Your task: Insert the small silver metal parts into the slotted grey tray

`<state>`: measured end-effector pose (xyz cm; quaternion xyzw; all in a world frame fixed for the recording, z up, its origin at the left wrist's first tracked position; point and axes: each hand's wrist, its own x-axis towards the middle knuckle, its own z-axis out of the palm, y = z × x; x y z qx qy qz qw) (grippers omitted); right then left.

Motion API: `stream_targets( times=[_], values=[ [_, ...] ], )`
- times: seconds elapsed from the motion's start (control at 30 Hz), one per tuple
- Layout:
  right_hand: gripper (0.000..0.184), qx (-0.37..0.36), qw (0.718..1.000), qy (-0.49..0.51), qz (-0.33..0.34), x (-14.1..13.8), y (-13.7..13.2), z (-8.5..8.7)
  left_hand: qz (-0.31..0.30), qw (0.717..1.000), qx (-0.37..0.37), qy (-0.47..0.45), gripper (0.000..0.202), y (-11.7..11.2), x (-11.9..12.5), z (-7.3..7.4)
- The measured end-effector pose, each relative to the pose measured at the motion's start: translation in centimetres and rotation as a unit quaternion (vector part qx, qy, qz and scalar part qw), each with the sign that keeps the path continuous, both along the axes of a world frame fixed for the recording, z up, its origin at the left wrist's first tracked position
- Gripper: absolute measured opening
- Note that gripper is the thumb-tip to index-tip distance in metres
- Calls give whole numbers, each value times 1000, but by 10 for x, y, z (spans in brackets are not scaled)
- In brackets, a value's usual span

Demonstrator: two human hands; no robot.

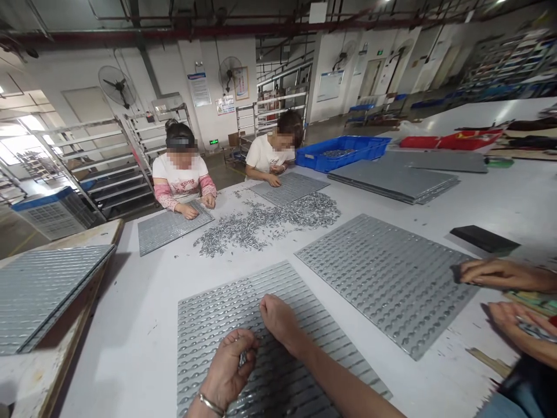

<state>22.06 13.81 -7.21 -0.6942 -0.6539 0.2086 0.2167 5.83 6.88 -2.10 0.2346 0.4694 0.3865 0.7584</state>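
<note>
A grey board (278, 284) lined with rows of small shiny oval bumps lies on the table in front of me. Above its left part, my left hand (230, 366) is closed around several small shiny metal pieces (242, 358), and a bracelet circles that wrist. My right hand (281, 319) is closed just beyond it, over the middle of the board. Its fingertips are hidden from view, and I cannot tell whether anything is pinched there.
Loose metal pieces (261, 223) form a pile behind my board. Two co-workers sit opposite at boards (174, 227). At right, another person's hands (505, 273) work by a second board (387, 278). A blue crate (343, 152), stacked panels (391, 180) and a black block (483, 238) stand around.
</note>
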Motion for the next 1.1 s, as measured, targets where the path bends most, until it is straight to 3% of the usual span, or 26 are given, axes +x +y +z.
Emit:
stream_targets(
  times=[0.1, 0.2, 0.27, 0.33, 0.4, 0.47, 0.7, 0.93, 1.1],
  values=[
    [16, 16, 999, 35, -8, 5, -5, 8, 12, 1000, -5, -13, 49, 2, 1, -2],
    [16, 56, 984, 168, 22, 12, -26, 21, 24, 1000, -5, -18, 59, 2, 3, -1],
    [29, 26, 959, 272, 75, 14, -45, 30, 30, 999, 8, -20, 61, 2, 5, 1],
    [35, -48, 920, 370, 117, 13, -63, 36, 30, 999, 20, -18, 61, 1, 8, 2],
    [36, -99, 881, 448, 118, 10, -73, 39, 18, 999, 26, -12, 62, 1, 11, 3],
    [34, -111, 861, 485, 104, 10, -75, 40, 1, 1000, 29, 0, 62, 1, 13, 3],
    [28, -156, 878, 431, 138, 19, -70, 43, -1, 999, 35, 30, 62, -6, 13, -2],
    [28, -108, 885, 446, 76, 13, -80, 43, 15, 1000, -5, -18, 52, -13, 12, -1],
    [29, -75, 861, 500, 54, 20, -84, 43, 121, 984, -124, -45, 26, -17, 15, -3]
  ],
)
